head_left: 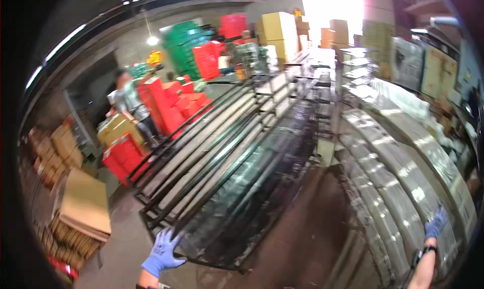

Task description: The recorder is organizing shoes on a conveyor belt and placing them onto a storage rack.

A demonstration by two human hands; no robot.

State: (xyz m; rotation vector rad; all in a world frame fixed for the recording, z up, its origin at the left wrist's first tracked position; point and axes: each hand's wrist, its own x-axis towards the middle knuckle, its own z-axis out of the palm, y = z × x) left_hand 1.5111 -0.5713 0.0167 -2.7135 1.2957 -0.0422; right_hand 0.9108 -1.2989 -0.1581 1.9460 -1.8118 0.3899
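Note:
A blue glove covers my left hand (162, 252), its fingers spread and nothing seen in them. It is close to the near end of a long black metal rack (151, 208); whether it touches the rack, I cannot tell. Long pale slats and dark bars lie along the rack's shelf, and a dark glossy sheet (252, 198) slopes beside them. Off to the right, my right hand (436, 223), also blue-gloved, stretches its fingers over long plastic-wrapped bundles (403, 185). It appears to rest on one of them. A dark band circles that wrist.
Brown floor (302, 218) runs between rack and bundles. Flat cardboard (83, 200) is stacked at the left. A person (133, 105) stands beyond the rack near red boxes (161, 105). Green crates (184, 47) and tan cartons (280, 32) are piled farther back.

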